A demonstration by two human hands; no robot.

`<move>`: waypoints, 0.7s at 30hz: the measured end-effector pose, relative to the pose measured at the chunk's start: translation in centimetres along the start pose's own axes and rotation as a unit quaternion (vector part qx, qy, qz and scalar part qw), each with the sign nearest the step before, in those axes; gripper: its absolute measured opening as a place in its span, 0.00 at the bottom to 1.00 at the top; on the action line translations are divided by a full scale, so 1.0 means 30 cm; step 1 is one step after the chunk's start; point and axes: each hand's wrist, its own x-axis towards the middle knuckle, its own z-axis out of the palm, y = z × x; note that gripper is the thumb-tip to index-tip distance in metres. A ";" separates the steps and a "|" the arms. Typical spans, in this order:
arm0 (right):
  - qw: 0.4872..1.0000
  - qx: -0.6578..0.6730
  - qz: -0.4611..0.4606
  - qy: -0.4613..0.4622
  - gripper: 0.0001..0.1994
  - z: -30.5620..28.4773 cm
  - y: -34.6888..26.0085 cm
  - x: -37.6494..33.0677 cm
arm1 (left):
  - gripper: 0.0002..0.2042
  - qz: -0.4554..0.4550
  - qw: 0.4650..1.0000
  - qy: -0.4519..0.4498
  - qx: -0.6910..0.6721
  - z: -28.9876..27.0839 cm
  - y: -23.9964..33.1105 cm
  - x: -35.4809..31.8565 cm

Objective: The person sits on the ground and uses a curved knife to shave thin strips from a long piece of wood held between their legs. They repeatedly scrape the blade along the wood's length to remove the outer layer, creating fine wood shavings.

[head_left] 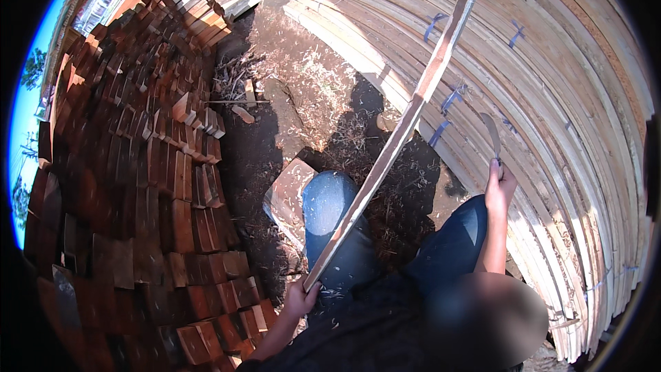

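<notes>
My left hand [301, 297] grips the lower end of a long thin wooden slat [406, 124]. The slat rises diagonally up and to the right, across my left knee, to the top of the picture. My right hand [499, 186] is raised beside my right knee and holds a knife with a curved blade [490, 134]. The blade points upward and stays apart from the slat, a little to its right. Both knees are in blue jeans.
A large pile of bundled pale slats [564, 96] tied with blue straps fills the right side. Stacked reddish wood blocks [138, 165] fill the left. A flat wooden block [288, 196] lies by my left knee on dark ground strewn with shavings [323, 89].
</notes>
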 end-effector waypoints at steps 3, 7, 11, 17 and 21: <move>0.991 -0.019 -0.089 -0.096 0.18 0.053 -0.033 -0.065 | 0.08 -0.018 1.000 0.003 0.005 0.000 0.007 0.008; 0.941 -0.011 -0.259 -0.217 0.18 0.120 -0.229 -0.189 | 0.08 -0.024 1.000 -0.009 0.008 0.003 0.011 0.008; 0.926 -0.047 -0.334 -0.171 0.20 0.175 -0.269 -0.167 | 0.08 -0.026 1.000 0.003 0.014 0.000 0.025 0.005; 0.999 -0.026 -0.030 0.016 0.22 0.132 -0.157 0.128 | 0.08 -0.017 1.000 0.011 0.021 0.009 -0.054 -0.009; 0.992 0.091 0.084 0.029 0.24 0.076 0.089 0.232 | 0.08 0.030 0.999 0.007 0.011 0.008 -0.065 0.040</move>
